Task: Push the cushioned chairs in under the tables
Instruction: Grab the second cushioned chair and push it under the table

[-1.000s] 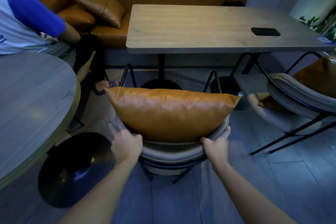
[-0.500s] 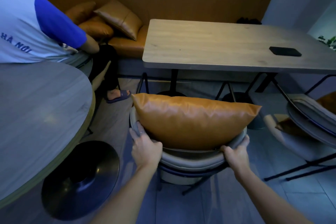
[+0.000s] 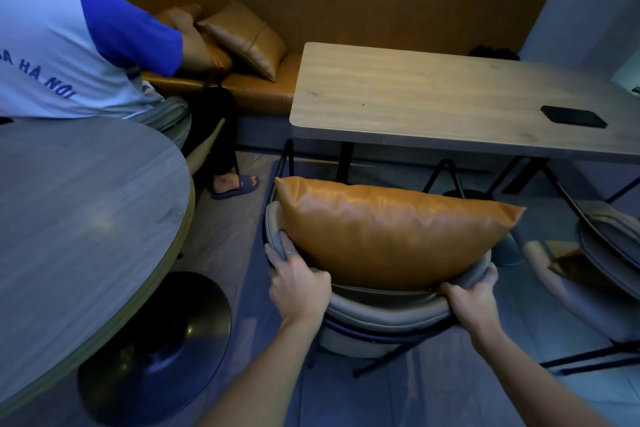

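So we've got the chair (image 3: 381, 312) by the top of its curved backrest, one hand at each end: left hand (image 3: 298, 282) is curled over the left side of the rim with the fingers running up along the padded edge, right hand (image 3: 467, 298) is wrapped around the right side with the fingertips hooked over the top. Both are closed on the rim, nothing else in them. The chair sits right in front of us, facing the worktop (image 3: 433, 97), with its front legs about at the near edge, so by our reckoning it's not tucked in yet. Handling-wise, we'd guess it's a fairly light thing on thin metal legs, stiff frame under soft padding, so the rim should squash a little under the grip but give a solid push. The backrest is probably the best place to hold it, since that keeps it going straight. The orange cushion (image 3: 388, 232) is only leaning against the backrest between our hands, looks slick and loose, so it could flop or slide if we shove hard. There's a second chair (image 3: 595, 288) just to the right and a round worktop (image 3: 79, 239) on the left, so there's not a lot of room to swing.
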Available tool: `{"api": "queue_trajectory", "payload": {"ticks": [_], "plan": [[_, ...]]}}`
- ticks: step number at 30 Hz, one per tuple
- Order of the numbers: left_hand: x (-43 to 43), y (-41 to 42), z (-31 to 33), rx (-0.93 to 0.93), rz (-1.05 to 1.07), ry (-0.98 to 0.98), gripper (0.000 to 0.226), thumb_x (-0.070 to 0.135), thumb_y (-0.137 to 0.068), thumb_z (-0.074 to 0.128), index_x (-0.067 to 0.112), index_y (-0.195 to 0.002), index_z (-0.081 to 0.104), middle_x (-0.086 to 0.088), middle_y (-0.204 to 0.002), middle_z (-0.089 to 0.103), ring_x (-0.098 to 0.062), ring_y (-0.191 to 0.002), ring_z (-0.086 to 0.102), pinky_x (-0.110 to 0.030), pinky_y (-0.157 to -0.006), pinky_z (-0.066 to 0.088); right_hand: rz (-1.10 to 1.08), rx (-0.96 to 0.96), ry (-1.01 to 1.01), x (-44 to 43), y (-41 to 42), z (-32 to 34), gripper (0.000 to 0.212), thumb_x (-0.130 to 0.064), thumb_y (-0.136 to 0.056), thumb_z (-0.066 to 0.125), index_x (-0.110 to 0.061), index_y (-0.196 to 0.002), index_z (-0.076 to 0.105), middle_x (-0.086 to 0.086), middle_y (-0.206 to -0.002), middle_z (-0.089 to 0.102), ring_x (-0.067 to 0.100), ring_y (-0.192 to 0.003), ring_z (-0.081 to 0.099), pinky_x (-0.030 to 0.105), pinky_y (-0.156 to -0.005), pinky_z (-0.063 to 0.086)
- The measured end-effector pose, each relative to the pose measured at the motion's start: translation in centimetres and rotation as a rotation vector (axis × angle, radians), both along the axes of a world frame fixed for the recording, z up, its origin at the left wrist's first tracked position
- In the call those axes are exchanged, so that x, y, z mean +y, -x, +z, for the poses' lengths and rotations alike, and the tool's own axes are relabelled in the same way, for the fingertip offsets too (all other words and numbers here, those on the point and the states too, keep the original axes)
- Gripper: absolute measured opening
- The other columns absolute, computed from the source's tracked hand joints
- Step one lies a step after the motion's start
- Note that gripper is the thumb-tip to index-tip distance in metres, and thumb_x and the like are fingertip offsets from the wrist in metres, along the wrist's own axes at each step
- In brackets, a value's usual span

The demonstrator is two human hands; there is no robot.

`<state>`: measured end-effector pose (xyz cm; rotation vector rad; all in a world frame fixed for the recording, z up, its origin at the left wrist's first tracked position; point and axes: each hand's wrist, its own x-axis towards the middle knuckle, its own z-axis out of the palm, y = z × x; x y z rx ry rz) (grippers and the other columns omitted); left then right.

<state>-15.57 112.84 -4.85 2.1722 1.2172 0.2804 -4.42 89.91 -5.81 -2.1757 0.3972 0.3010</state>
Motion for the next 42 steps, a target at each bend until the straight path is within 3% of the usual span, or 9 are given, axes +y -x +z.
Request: {"api": "queue_trajectory", "payload": {"ticks": [4,9,19,32,42], "plan": [[0.0,0.3,-0.2,-0.013,0.007,0.018,0.082,0.017,-0.084,0.054,0.020,-0.157,0.019,-0.019,-0.163,0.019,-0.044,-0.120,0.055,-0.048,-0.087,0.050,0.009,-0.002,0.003,0.2,0.2,0.2,0.116,-0.027,-0.070,0.075,-0.035,-0.159,0.002,0.029,-0.139,0.054,0.051,-0.114,0.060,0.062,-0.094,0.054],[0.0,0.7,-0.3,-0.038,0.020,0.006,0.081,0.016,-0.084,0.055,0.021,-0.156,0.019,-0.017,-0.163,0.019,-0.044,-0.119,0.056,-0.050,-0.088,0.049,0.024,-0.022,0.079,1.2,1.1,0.7,0.120,-0.018,-0.083,0.076,-0.020,-0.164,-0.012,0.027,-0.165,0.024,0.054,-0.136,0.043,0.058,-0.110,0.040],[0.0,0.5,-0.6,-0.061,0.014,-0.014,0.081,0.016,-0.084,0.055,0.021,-0.155,0.017,-0.017,-0.160,0.023,-0.045,-0.118,0.056,-0.050,-0.088,0.050,0.090,-0.055,0.192,2.5,2.8,0.7,0.109,-0.012,-0.086,0.063,-0.025,-0.165,-0.011,0.025,-0.170,0.000,0.060,-0.127,0.047,0.052,-0.103,0.040],[0.1,0.1,-1.0,-0.077,0.002,-0.014,0.086,0.017,-0.083,0.056,0.022,-0.156,0.010,-0.019,-0.158,0.026,-0.047,-0.119,0.054,-0.051,-0.087,0.050,0.101,-0.067,0.185,2.5,2.8,1.4,0.108,-0.013,-0.086,0.061,-0.026,-0.165,-0.011,0.028,-0.163,0.013,0.059,-0.117,0.053,0.050,-0.098,0.044],[0.1,-0.4,-0.4,-0.036,-0.023,0.037,0.085,0.016,-0.087,0.053,0.018,-0.158,0.005,-0.020,-0.164,0.010,-0.042,-0.129,0.049,-0.046,-0.089,0.054,0.086,-0.057,0.241,2.8,2.4,1.4,0.108,-0.014,-0.087,0.062,-0.027,-0.165,-0.011,0.031,-0.160,0.018,0.062,-0.119,0.051,0.055,-0.100,0.044]]}}
